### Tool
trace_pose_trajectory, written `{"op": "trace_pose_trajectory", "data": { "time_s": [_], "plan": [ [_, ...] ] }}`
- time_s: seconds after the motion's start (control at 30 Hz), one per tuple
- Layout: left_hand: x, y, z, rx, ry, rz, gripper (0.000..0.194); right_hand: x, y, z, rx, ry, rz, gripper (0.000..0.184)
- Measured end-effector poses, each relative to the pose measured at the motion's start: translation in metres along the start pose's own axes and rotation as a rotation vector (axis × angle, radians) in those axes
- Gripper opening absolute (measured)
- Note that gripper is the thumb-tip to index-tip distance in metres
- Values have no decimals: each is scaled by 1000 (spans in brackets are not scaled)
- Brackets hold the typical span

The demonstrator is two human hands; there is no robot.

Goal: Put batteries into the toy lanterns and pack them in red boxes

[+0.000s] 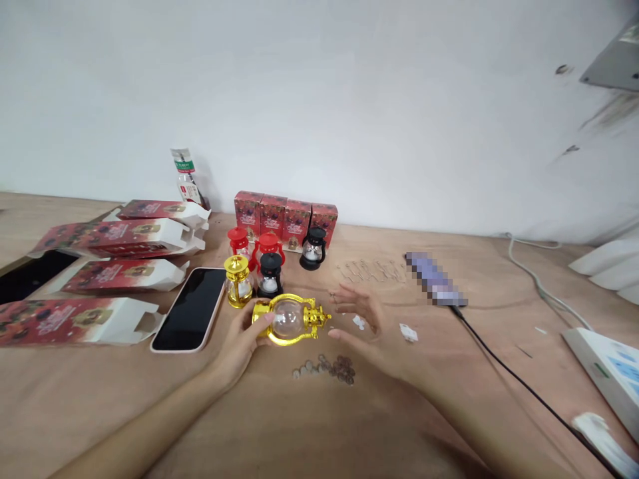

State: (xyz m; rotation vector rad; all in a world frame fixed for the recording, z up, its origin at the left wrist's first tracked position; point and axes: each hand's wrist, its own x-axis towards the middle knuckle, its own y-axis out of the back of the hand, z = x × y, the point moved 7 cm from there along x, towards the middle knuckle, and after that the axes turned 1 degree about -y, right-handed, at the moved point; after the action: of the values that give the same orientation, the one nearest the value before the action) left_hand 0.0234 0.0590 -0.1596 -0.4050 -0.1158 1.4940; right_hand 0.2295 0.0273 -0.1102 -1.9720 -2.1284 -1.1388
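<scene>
My left hand (245,342) is closed around the base of a gold toy lantern (288,318), which lies on its side with its top pointing right. Its clear globe shows between the gold handle arms. Just right of the lantern's tip, my right hand (360,326) is open, thumb and fingers apart, with nothing visible between them. Below the lantern lies a cluster of small round discs (327,368), like button cells. Behind it stand another gold lantern (238,282), two red lanterns (269,251) and two black lanterns (313,249).
Several red printed boxes (272,211) stand by the wall. Flattened open boxes (84,319) and a pink-cased phone (192,309) lie left. Thin metal pieces (372,271), paper scraps (408,332), a blurred phone (434,279) with a black cable (514,362) and a white box (606,372) are right.
</scene>
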Motion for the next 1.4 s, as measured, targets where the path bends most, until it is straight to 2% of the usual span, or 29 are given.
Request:
{"op": "trace_pose_trajectory", "data": {
  "time_s": [0.13,0.23,0.5,0.77,1.03,1.4],
  "plan": [
    [-1,-1,-1,28,6,-16,49,-4,-8,-17,-72,189,-65,61],
    [0,0,-2,34,5,-21,49,-5,-10,-22,-139,242,-76,66],
    [1,0,-3,70,-1,-38,51,-6,-15,-22,-211,288,-61,64],
    [1,-2,-3,56,17,-52,49,-6,-18,-18,-198,250,-149,66],
    [1,-2,-4,57,5,-82,49,-6,-16,-25,-240,303,-107,60],
    [3,-2,-4,-39,56,-65,52,-3,-17,-19,-248,246,-129,65]
  ]
}}
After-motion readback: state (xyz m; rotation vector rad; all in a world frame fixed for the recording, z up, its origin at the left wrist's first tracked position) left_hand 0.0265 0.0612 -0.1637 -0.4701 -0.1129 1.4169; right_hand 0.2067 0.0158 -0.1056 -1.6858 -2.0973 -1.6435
